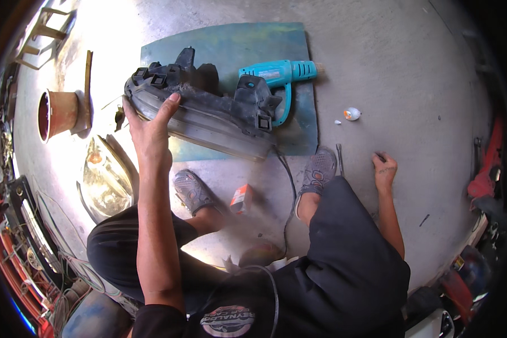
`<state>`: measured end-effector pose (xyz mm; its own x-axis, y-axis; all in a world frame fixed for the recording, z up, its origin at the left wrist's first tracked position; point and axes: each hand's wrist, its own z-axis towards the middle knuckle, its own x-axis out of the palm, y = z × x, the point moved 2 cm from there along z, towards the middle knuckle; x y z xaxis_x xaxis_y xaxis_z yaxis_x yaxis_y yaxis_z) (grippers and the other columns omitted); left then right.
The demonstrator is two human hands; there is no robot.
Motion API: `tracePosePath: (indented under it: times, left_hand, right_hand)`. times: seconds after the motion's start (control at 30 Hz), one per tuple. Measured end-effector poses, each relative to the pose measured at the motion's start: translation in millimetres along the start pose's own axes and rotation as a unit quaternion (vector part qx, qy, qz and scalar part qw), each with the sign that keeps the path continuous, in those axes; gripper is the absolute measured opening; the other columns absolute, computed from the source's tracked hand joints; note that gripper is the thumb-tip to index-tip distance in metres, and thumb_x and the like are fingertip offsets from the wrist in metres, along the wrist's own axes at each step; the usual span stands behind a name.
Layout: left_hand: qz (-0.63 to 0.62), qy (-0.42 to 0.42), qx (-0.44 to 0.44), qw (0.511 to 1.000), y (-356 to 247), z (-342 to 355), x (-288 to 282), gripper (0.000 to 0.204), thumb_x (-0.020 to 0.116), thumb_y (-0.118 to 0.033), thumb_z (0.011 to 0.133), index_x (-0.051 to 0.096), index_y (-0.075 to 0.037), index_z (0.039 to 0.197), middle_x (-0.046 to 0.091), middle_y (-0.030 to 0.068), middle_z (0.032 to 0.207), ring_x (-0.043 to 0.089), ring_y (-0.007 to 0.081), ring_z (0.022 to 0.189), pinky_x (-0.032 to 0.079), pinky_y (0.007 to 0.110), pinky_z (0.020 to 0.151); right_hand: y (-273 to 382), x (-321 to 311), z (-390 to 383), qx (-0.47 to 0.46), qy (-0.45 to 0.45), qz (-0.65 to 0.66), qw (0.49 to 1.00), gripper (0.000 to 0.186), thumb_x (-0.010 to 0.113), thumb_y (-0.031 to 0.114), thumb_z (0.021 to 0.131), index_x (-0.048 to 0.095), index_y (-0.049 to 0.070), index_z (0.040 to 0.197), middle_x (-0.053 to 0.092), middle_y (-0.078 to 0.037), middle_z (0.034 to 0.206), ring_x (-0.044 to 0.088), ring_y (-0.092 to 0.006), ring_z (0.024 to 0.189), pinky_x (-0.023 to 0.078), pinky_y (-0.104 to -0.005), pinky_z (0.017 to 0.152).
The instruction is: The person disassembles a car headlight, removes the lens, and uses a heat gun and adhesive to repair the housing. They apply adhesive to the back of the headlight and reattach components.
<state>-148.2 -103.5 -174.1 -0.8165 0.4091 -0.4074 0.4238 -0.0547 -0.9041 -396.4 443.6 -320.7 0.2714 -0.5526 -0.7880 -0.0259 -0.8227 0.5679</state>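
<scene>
My left hand grips one end of a car headlight, thumb on its upper edge and fingers along its outer side. The headlight is tilted, with black mounting brackets and a greyish lens side facing me. Behind it a teal heat gun lies on a greenish board, partly hidden by the headlight. Out to the right, low over the floor, my right hand is closed, its fingertips pinched around something small and dark that I cannot make out.
Another headlight lies at the left, near a brown bucket. A small orange-and-white box sits between my feet. A metal wrench-like tool and a white bulb-like piece lie at the right. A dark cord runs toward me.
</scene>
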Motion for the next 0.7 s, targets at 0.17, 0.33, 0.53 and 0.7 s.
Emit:
tracePosePath:
  times: [0.17,0.33,0.53,0.7]
  left_hand:
    - [-0.014,0.002,0.0,1.0,-13,-2,20,0.132,0.097,-0.044,0.071,0.021,0.011,0.165,0.043,0.035,0.156,0.048,0.0413,0.144,0.037,0.045,0.122]
    - [0.006,-0.015,0.041,0.999,-8,2,12,0.129,0.097,-0.044,0.071,0.025,0.01,0.163,0.039,0.035,0.154,0.046,0.0454,0.143,0.037,0.048,0.122]
    - [0.007,-0.006,0.051,0.999,-6,6,17,0.135,0.098,-0.05,0.068,0.023,0.008,0.165,0.03,0.0387,0.155,0.041,0.0507,0.144,0.038,0.052,0.121]
    - [0.005,-0.011,0.048,0.999,-5,4,17,0.139,0.098,-0.052,0.067,0.019,0.007,0.166,0.027,0.0407,0.156,0.039,0.0534,0.145,0.038,0.054,0.121]
  right_hand:
    - [233,-18,-31,-0.143,0.069,0.143,0.977,0.022,0.077,0.008,0.093,0.078,-0.007,0.109,0.076,-0.005,0.091,0.063,-0.0078,0.079,0.052,-0.0245,0.072]
    - [372,12,-39,-0.324,0.167,0.152,0.919,0.016,0.077,0.007,0.092,0.079,-0.004,0.104,0.075,-0.005,0.087,0.066,-0.0088,0.074,0.052,-0.026,0.066]
    - [406,51,-32,-0.414,0.202,0.068,0.885,0.017,0.075,0.006,0.093,0.079,-0.004,0.105,0.074,-0.007,0.085,0.068,-0.0129,0.071,0.053,-0.0289,0.064]
    - [410,70,-30,-0.493,0.159,-0.007,0.855,0.014,0.074,0.006,0.093,0.079,-0.003,0.102,0.074,-0.01,0.083,0.069,-0.0176,0.068,0.054,-0.0313,0.063]
